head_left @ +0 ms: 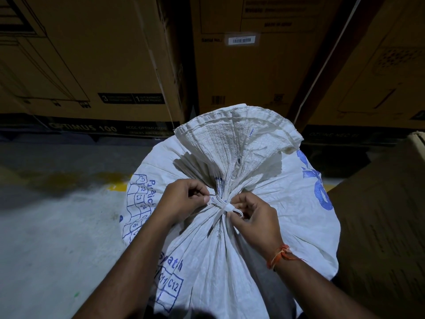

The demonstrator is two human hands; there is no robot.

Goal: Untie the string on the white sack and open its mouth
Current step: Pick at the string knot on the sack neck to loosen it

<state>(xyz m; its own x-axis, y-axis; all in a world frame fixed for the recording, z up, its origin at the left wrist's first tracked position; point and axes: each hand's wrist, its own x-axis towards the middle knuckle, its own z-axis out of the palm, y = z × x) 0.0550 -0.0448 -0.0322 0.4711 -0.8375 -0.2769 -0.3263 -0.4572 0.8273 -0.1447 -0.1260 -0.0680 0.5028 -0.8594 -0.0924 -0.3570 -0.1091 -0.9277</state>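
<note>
The white sack [230, 226] is standing full on the concrete floor [57, 226] in front of stacked cardboard cartons [92, 54], its neck still bunched tight and its mouth fanning out closed above the tie, so the opening part of the job is looking entirely undone. The left hand [184, 199] is pinching one side of the white string [222, 206] at the neck while the right hand [251, 217] is pinching the loop end on the other, and the knot is appearing only just begun, not yet freed
</note>
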